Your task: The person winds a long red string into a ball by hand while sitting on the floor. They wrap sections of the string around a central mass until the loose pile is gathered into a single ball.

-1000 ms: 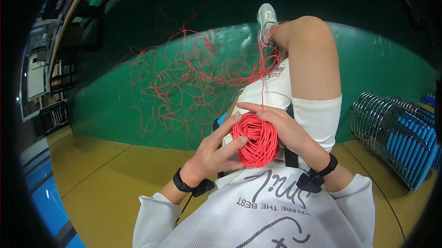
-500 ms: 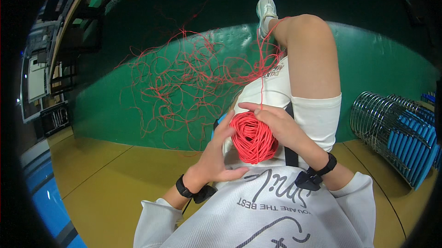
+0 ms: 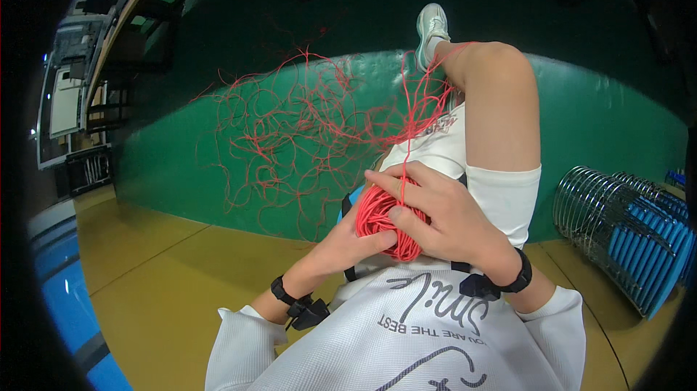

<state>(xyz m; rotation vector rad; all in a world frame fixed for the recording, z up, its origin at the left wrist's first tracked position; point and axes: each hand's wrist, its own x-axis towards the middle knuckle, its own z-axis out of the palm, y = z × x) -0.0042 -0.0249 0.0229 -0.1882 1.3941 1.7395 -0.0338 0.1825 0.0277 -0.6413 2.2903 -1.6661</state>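
A ball of red cord (image 3: 374, 215) rests between my hands, above my lap. My left hand (image 3: 347, 244) is closed around its left and lower side, the thumb pressed on the front. Across the ball's upper right side lies my right hand (image 3: 443, 213), its fingers curled over the ball and the cord strand. From the ball one strand runs up over my white shorts to a loose red tangle (image 3: 290, 122). The tangle spreads to the left over the green floor, and some loops lie by my bent leg.
Metal-framed folding chairs with blue seats (image 3: 646, 246) are stacked at the right. A yellow floor strip (image 3: 160, 260) borders the green floor (image 3: 174, 166). At the far left stand dark racks and a blue surface (image 3: 72, 304). My white shoe (image 3: 433, 24) is at the top.
My left hand has closed onto the ball, where it was spread beside it. My right fingers have moved left across the ball, which has turned and shifted slightly left.
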